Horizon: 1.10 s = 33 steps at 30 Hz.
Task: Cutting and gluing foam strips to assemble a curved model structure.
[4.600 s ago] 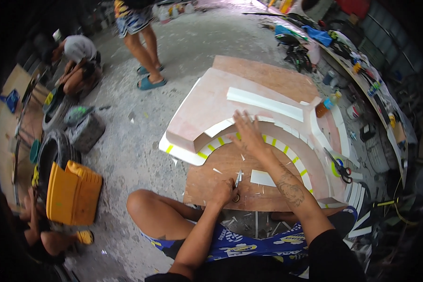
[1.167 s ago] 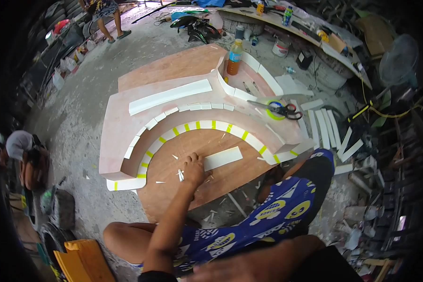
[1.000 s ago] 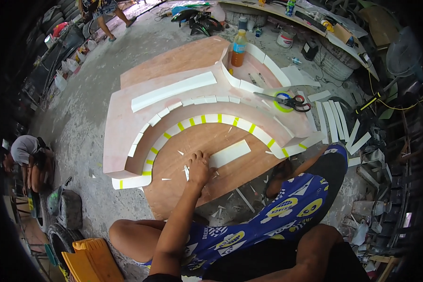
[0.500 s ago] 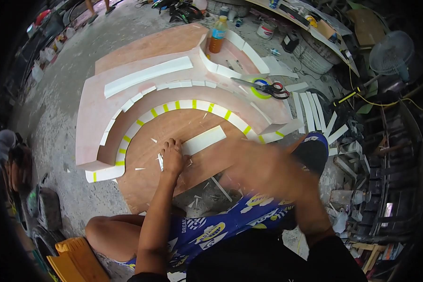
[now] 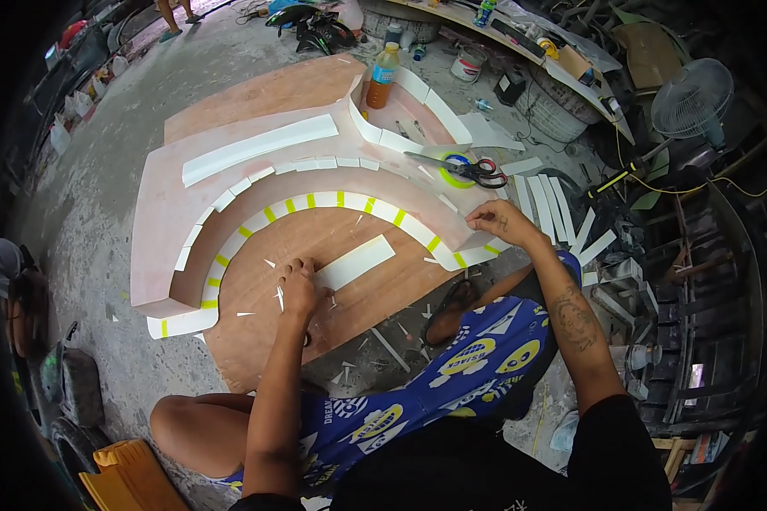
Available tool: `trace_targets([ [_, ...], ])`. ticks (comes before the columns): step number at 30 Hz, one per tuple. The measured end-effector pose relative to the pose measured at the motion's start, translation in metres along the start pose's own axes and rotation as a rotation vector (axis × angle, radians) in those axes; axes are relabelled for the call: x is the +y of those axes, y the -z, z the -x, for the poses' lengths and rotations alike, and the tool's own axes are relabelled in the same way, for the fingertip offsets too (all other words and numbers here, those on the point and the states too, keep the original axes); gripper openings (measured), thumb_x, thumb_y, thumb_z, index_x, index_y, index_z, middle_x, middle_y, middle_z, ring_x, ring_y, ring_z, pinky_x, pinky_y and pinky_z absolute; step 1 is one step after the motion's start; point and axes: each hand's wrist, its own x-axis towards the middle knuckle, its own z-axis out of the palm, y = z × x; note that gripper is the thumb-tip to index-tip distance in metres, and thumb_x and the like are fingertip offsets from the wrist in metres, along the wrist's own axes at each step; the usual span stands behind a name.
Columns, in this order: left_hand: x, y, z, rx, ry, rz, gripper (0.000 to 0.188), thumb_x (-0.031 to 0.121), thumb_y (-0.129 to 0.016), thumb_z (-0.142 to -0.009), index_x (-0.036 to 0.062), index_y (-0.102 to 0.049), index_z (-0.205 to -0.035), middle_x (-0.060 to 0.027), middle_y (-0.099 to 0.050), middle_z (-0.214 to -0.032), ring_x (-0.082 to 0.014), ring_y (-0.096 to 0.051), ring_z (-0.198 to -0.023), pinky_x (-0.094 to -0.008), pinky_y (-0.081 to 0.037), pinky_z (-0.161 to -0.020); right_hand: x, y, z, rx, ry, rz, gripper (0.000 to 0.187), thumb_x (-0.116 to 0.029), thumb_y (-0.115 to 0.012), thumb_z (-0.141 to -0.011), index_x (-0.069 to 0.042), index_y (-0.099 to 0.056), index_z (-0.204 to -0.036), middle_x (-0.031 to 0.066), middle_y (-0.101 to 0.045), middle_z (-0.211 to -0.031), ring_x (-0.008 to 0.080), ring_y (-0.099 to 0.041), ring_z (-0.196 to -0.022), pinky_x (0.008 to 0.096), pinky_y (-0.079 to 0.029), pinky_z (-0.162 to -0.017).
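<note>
My left hand (image 5: 299, 289) lies on the brown plywood board (image 5: 256, 332), fingers curled over the near end of a flat white strip (image 5: 358, 261). Small white slivers (image 5: 279, 296) show beside its outer fingers. Up at the right end of the pale pink curved form (image 5: 166, 230), my right hand (image 5: 504, 223) has fingertips pinched together at the form's top edge; what they hold, if anything, is too small to make out. White card pieces line the form's arch, and a white flange (image 5: 324, 200) with yellow tape tabs (image 5: 341, 198) runs along its base.
Black-handled scissors (image 5: 460, 168) and a tape roll (image 5: 457, 173) sit on the form beyond my right hand. An orange-filled bottle (image 5: 381, 78) stands in its far recess. Cut white strips (image 5: 554, 209) lie on the floor at right, near a fan (image 5: 694, 98). Another person's legs (image 5: 175, 15) show far off.
My right hand has moved from a blur above my lap up and away to the form's right end. My left hand remains at the white strip. The whole view has shifted slightly.
</note>
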Motion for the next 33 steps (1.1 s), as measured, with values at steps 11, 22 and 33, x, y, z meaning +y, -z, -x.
trace_targets([
  [11, 0.004, 0.001, -0.001, 0.0, 0.008, 0.001, 0.062, 0.02, -0.086, -0.058, 0.0117, -0.059, -0.114, -0.0123, -0.056, -0.115, -0.0332, -0.05, -0.115, -0.0488, -0.041, -0.093, -0.008, -0.012, 0.002, 0.126, 0.02, 0.15, 0.026, -0.02, -0.078, -0.072, -0.001, -0.069, -0.086, 0.0139, -0.064, -0.086, 0.0256, -0.062, -0.082, 0.0355, -0.048, -0.074],
  [22, 0.003, 0.003, 0.002, 0.0, 0.009, -0.005, 0.062, 0.022, -0.085, -0.059, 0.0102, -0.057, -0.113, -0.0141, -0.056, -0.116, -0.033, -0.051, -0.113, -0.048, -0.041, -0.093, -0.006, -0.023, -0.002, 0.102, 0.226, 0.189, 0.043, -0.002, -0.059, -0.08, -0.002, -0.057, -0.123, 0.0149, -0.053, -0.124, 0.0307, -0.051, -0.109, 0.0351, -0.042, -0.097],
  [33, 0.002, 0.002, 0.001, -0.012, 0.011, -0.015, 0.062, 0.021, -0.086, -0.058, 0.0091, -0.057, -0.113, -0.0135, -0.056, -0.116, -0.0333, -0.051, -0.113, -0.0482, -0.041, -0.092, -0.012, -0.028, -0.007, 0.059, 0.203, 0.311, 0.043, 0.004, -0.046, -0.085, -0.001, -0.053, -0.127, 0.0149, -0.052, -0.129, 0.032, -0.048, -0.12, 0.0362, -0.038, -0.104],
])
